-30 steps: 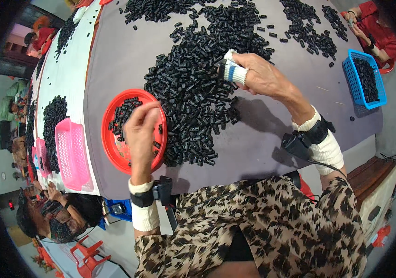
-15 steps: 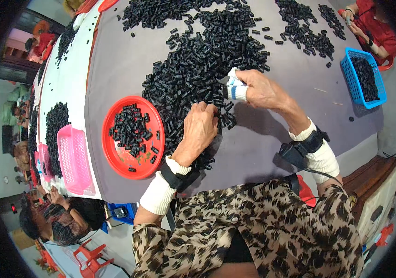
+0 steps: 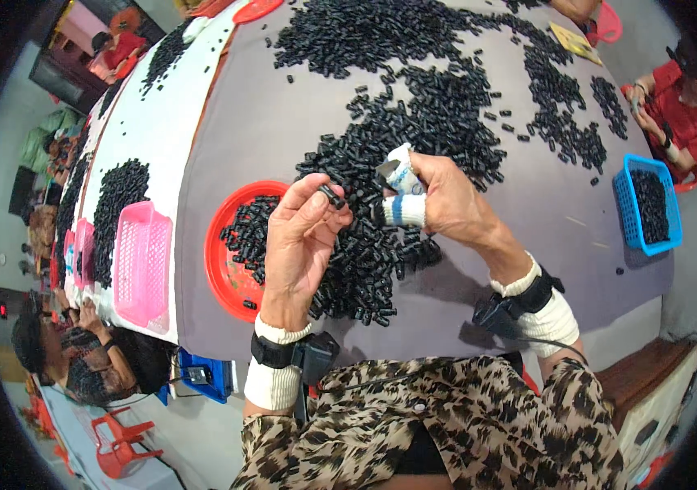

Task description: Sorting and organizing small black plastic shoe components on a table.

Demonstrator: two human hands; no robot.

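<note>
**Left hand lifts one black piece from the pile**

Half a second ago our left hand (image 3: 304,237) lay flat on the pile of black pieces (image 3: 381,245); now we see it raised, palm toward us, with one small black piece (image 3: 331,195) pinched between thumb and forefinger. Our right hand (image 3: 438,200) is closed around a white and blue roll (image 3: 400,175) (maybe tape, we cannot tell), just right of the pinched piece. The piece is above the near edge of the pile, beside the red round tray (image 3: 222,269) on the grey table (image 3: 259,131). We judge that picking is done and the piece goes to the roll.
</note>
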